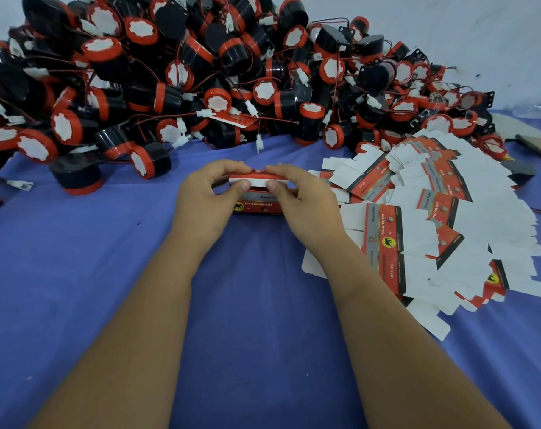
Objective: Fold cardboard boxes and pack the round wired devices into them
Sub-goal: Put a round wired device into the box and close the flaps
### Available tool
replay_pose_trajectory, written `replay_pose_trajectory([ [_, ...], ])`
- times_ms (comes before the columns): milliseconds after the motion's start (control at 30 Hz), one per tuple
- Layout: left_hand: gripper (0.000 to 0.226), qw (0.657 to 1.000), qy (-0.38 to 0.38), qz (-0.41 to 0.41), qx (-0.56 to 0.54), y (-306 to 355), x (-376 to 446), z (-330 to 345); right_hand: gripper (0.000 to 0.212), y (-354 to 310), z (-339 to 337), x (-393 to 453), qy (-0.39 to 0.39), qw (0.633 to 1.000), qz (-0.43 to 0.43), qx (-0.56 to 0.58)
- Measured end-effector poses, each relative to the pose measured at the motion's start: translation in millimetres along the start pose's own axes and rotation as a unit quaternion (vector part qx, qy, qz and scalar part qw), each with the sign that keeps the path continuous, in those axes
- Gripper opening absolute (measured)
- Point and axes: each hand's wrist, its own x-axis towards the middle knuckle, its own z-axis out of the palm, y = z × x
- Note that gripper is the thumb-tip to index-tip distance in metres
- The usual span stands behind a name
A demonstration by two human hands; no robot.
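Both of my hands are curled on one small box [256, 201] in the middle of the blue cloth [108, 274], close together with the box between them. My left hand [205, 198] grips its left end and my right hand [304, 201] its right end, and both thumbs press on the white flap [254, 182] along the top edge. I cannot tell whether a device already sits inside.

The box is thin printed card, so I judge it light and easy to crush. It should crease cleanly along its scored lines but buckle if I squeeze the open faces. Holding it by the ends and corners, where the folded walls brace each other, seems the safest grip while the flap is tucked.

Just to my right lies a fanned heap of flat box blanks [433, 218], white side and red print mixed. They look slick and likely to slide over one another, so I would lift one by its edge.

Farther off, along the back of the cloth, is the big pile of round wired devices [201, 72], black bodies with red rims and thin red wires ending in white plugs. These look hard and heavier than the card. The wires are tangled, so I would take a device by its body, not its lead.
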Motion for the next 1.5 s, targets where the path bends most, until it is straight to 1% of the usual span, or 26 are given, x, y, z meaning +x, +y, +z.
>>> replay_pose_trajectory([
  [100,0.028,0.999,0.012,-0.017,-0.044,2,0,0,0.021,-1,0,-1,0.018,0.999,0.015,0.039],
  [133,0.029,0.999,0.013,-0.015,-0.042,2,-1,0,0.017,-2,0,-1,0.021,0.998,0.016,0.051],
  [200,0.023,1.0,0.013,-0.009,-0.018,1,-3,2,0.012,-3,0,-2,0.023,0.998,0.02,0.062],
  [267,0.018,0.999,0.009,0.008,0.033,-1,-5,3,0.019,-3,0,-1,0.021,0.997,0.029,0.073],
  [300,0.019,0.997,0.008,0.026,0.077,-2,-5,3,0.021,-3,0,0,0.018,0.996,0.032,0.081],
  [367,0.022,0.982,0.019,0.069,0.177,-3,-5,3,0.021,0,-2,0,0.009,0.993,0.03,0.111],
  [400,0.023,0.972,0.028,0.09,0.215,-2,-5,3,0.025,0,-3,0,-0.003,0.99,0.029,0.136],
  [467,0.022,0.958,0.025,0.136,0.252,0,-5,5,0.037,0,-5,-1,-0.036,0.984,0.018,0.173],
  [500,0.023,0.953,0.018,0.158,0.257,2,-6,7,0.039,-1,-6,-2,-0.05,0.984,0.008,0.169],
  [567,0.025,0.953,0.015,0.166,0.254,5,-8,10,0.034,1,-4,-1,-0.051,0.993,-0.012,0.105],
  [667,0.022,0.959,0.028,0.114,0.258,10,-9,14,0.035,1,-1,1,-0.041,0.999,0.001,-0.002],
  [800,0.029,0.948,0.027,0.085,0.305,16,-9,19,0.036,-9,-1,-1,-0.036,0.998,0.023,-0.047],
  [900,0.037,0.938,0.032,0.073,0.339,17,-10,19,0.037,-15,0,-5,-0.014,0.996,0.014,-0.092],
  [967,0.038,0.929,0.032,0.068,0.363,18,-12,20,0.027,-19,2,-6,-0.004,0.984,-0.023,-0.176],
  [1033,0.034,0.918,0.031,0.072,0.39,19,-15,22,0.014,-25,7,-9,0.011,0.957,-0.085,-0.276],
  [1067,0.031,0.915,0.033,0.074,0.395,20,-16,22,0.007,-28,9,-11,0.018,0.946,-0.109,-0.303],
  [1133,0.025,0.916,0.037,0.078,0.392,23,-17,21,0.001,-32,10,-13,0.038,0.935,-0.132,-0.326],
  [1200,0.023,0.917,0.036,0.083,0.39,23,-16,20,0.008,-33,12,-13,0.029,0.932,-0.114,-0.343],
  [1267,0.022,0.925,0.037,0.088,0.367,19,-16,20,0.016,-32,12,-14,0.026,0.935,-0.089,-0.341],
  [1333,0.027,0.956,0.052,0.078,0.279,16,-17,20,0.021,-31,12,-15,0.029,0.943,-0.071,-0.324],
  [1367,0.029,0.973,0.071,0.06,0.21,16,-18,19,0.023,-29,11,-15,0.025,0.947,-0.068,-0.313],
  [1400,0.031,0.984,0.098,0.039,0.146,15,-18,17,0.026,-26,11,-14,0.017,0.952,-0.065,-0.297],
  [1467,0.035,0.984,0.163,-0.001,0.07,12,-17,10,0.031,-21,7,-12,0.013,0.975,-0.045,-0.218],
  [1500,0.036,0.982,0.179,-0.02,0.051,11,-16,7,0.031,-19,4,-12,0.028,0.987,-0.029,-0.158],
])
